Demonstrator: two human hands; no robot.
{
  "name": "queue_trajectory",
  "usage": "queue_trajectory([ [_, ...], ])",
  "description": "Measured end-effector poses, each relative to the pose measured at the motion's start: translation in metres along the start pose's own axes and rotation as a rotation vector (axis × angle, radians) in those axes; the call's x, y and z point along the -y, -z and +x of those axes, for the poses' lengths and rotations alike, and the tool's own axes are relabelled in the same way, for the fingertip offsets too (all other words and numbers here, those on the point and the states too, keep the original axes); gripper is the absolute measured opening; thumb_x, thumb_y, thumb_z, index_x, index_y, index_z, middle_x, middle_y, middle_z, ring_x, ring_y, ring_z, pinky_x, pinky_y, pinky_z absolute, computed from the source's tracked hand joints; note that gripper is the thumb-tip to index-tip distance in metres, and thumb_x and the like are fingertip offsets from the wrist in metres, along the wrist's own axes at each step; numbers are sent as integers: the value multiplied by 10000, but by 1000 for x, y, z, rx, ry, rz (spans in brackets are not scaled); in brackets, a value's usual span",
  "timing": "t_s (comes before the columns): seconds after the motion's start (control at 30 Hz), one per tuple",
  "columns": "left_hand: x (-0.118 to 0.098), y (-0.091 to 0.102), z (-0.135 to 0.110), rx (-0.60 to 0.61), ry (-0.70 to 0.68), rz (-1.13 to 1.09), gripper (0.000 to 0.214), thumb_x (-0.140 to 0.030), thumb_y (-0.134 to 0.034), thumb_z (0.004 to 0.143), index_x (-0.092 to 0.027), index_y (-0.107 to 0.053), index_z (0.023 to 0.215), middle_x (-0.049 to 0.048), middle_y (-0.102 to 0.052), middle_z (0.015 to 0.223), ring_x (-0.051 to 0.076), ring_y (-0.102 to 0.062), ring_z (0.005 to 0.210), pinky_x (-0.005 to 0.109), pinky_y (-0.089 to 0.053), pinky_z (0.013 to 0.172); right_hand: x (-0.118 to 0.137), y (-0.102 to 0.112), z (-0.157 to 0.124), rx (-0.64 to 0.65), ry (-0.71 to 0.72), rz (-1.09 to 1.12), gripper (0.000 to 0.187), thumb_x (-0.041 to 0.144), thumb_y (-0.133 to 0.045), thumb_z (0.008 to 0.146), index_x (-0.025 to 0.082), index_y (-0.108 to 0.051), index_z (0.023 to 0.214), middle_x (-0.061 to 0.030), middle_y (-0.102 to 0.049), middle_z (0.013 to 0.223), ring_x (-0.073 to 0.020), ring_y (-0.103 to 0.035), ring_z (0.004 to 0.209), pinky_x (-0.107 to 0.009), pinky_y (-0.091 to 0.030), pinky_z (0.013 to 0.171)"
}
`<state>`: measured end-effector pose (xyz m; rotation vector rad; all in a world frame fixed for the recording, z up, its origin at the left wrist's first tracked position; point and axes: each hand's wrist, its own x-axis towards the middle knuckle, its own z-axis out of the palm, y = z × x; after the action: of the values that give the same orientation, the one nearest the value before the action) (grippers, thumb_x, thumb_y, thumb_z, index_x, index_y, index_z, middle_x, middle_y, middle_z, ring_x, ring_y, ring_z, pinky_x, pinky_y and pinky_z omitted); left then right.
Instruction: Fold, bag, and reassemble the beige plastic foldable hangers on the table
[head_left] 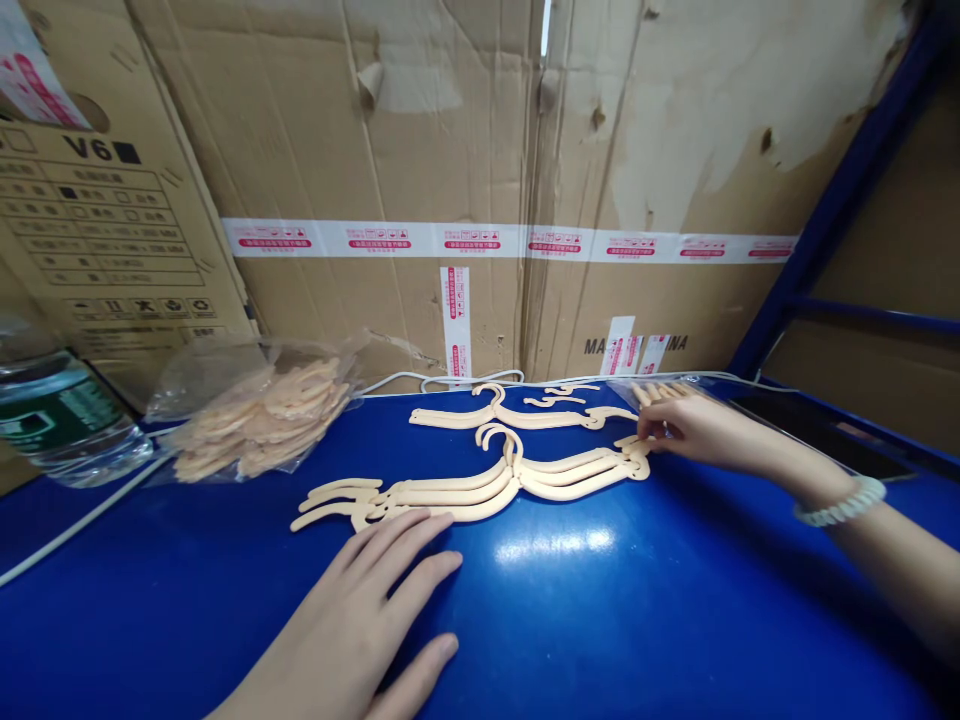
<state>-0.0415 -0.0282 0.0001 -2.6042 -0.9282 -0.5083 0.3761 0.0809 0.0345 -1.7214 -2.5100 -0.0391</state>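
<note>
Several cream plastic folding hangers [472, 492] lie stacked on the blue table, hooks toward the back. My left hand [375, 600] rests with fingers spread by their left side, fingertips at the near edge of the stack. At the stack's right end, my right hand [694, 428] has thumb and finger pinched on a short cream hanger arm [628, 442]; its fingertips are partly hidden. Behind the stack lies another cream hanger [454, 418], with loose small hooks [559, 400] beyond it. A bag of cream pieces [664, 391] sits just behind my right hand.
On the left, a clear plastic bag [262, 415] of cream hanger parts stands beside a water bottle [67, 420]. A white cable [90, 520] runs along the left and back. A dark flat device [817, 430] lies at right. Cardboard [390, 320] walls the back; a blue frame [832, 190] rises at right.
</note>
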Motion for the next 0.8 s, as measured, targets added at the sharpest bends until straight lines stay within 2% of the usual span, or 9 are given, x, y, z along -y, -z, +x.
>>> queue_trajectory([
  [0.53,-2,2,0,5,26,-36,383,-379,-578,894,-262,-620,1256,57,-629,1361,294,-616,1218,444,-565,960,4,4,-3,59,28,2,120,240,-625,799,231,-707,887,-32,-676,806,-198,-583,706,-307,-395,623],
  [0.8,-3,3,0,13,46,-57,380,-359,-571,898,-259,-618,1261,62,-622,1370,294,-605,1227,451,-556,968,2,3,-3,42,40,19,151,248,-622,789,229,-719,904,-45,-680,807,-201,-601,719,-306,-410,625],
])
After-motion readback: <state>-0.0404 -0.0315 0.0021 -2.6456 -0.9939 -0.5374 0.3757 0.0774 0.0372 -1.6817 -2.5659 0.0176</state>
